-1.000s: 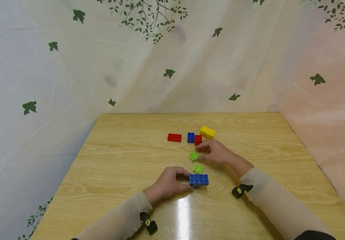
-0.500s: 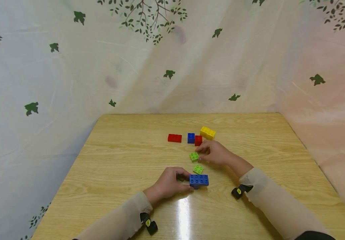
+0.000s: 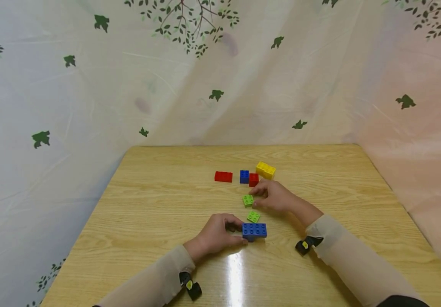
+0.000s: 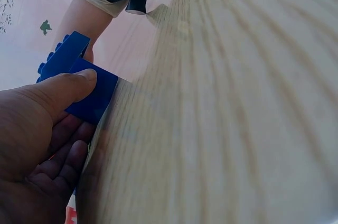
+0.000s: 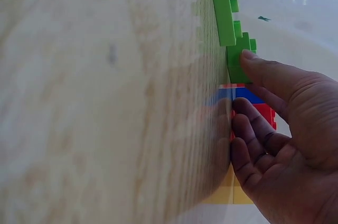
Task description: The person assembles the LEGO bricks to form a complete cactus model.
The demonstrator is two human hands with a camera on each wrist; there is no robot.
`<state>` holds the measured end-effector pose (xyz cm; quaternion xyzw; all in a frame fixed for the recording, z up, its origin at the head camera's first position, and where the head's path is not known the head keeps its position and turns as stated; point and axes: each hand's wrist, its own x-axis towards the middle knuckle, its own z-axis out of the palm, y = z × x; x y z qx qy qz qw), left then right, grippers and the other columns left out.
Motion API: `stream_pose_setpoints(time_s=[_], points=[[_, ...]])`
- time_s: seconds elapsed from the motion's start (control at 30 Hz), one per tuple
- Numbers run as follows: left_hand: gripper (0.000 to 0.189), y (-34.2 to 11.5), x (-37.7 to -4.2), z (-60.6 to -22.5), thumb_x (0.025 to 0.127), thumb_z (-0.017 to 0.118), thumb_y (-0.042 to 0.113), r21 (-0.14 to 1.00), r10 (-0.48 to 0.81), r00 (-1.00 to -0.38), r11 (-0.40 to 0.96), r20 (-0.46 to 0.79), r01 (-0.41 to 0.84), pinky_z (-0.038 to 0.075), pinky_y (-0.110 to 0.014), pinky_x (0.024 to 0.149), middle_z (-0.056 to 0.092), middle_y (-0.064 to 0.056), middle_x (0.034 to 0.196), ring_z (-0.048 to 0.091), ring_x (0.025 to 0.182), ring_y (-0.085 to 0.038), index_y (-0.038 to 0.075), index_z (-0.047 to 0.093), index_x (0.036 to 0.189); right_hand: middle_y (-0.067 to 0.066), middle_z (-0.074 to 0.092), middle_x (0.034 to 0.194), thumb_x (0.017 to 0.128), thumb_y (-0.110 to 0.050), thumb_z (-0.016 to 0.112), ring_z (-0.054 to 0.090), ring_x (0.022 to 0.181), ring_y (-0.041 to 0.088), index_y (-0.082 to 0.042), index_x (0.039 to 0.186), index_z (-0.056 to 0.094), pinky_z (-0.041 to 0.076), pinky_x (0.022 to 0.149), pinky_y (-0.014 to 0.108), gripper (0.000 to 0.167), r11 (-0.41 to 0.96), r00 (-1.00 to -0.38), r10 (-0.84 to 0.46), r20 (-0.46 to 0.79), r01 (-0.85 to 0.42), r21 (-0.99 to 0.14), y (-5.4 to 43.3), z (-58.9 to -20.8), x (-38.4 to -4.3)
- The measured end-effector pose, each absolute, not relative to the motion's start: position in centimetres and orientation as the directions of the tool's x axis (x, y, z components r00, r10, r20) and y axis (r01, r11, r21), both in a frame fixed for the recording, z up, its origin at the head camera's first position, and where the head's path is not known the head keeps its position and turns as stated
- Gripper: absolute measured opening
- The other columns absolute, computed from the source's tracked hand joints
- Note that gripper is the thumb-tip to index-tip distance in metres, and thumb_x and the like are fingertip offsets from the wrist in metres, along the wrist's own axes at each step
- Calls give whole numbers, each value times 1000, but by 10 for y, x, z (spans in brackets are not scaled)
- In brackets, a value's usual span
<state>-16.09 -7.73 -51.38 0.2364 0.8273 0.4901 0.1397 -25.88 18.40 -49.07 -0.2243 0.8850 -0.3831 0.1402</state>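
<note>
Near the table's middle my left hand [image 3: 218, 233] holds a blue toy brick stack by its left end. An eight-stud blue brick [image 3: 254, 230] forms its top, overhanging a blue brick [image 4: 94, 92] below; the left wrist view shows the thumb against that lower brick. Just beyond stands a flat green four-stud brick [image 3: 253, 216], untouched. Farther off, my right hand [image 3: 275, 196] pinches a second green four-stud brick [image 3: 248, 201] at its right side, with thumb and index finger. Its other fingers curl loosely near a small red brick [image 5: 264, 115].
Behind the right hand sit a small blue brick [image 3: 244, 176], a small red brick [image 3: 253, 179] and a yellow brick [image 3: 265, 170]. A long red brick [image 3: 223, 176] lies to their left. The wooden table [image 3: 147, 204] ends at a printed cloth backdrop [image 3: 190, 106].
The green brick at my right hand has turned very slightly, with the thumb shifting a little. My left hand and the blue stack stay in place.
</note>
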Motion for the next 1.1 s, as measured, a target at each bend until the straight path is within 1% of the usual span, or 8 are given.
stream_pose_setpoints(time_s=[0.53,0.63,0.83,0.9,1.1], points=[[31,-77,-162,-512,80,95,23,877,527,-850,409,-2,252,58,-25,83,75,15,98,70,91,-6,20,81,107,-1,65,107,89,-19,86,58,100,21,-21,117,79,51,92,39,29,608,-862,-503,-61,-304,-733,183,-489,-257],[30,-77,-162,-512,80,95,23,874,529,-849,412,-1,256,58,-25,83,75,15,98,70,91,-6,20,81,107,-1,66,108,91,-19,85,59,101,22,-19,118,79,53,94,41,28,612,-867,-495,-62,-297,-733,184,-487,-256],[30,-78,-162,-512,80,95,21,876,529,-849,410,0,256,58,-25,82,75,15,98,70,91,-7,19,81,106,-6,72,113,91,-21,84,63,104,20,-18,119,78,54,100,45,29,624,-879,-470,-82,-265,-735,187,-486,-254],[29,-77,-161,-511,80,95,21,877,529,-849,408,-1,253,58,-25,82,75,15,97,70,91,-7,19,81,106,-6,73,111,91,-21,85,64,102,19,-18,119,78,55,99,44,29,625,-881,-466,-86,-258,-737,187,-486,-252],[29,-77,-160,-511,79,95,20,876,529,-849,407,6,259,58,-25,82,75,15,96,70,90,-8,18,81,105,-3,72,104,90,-18,85,63,94,20,-16,121,76,57,88,38,32,606,-881,-468,-66,-266,-750,189,-484,-247]])
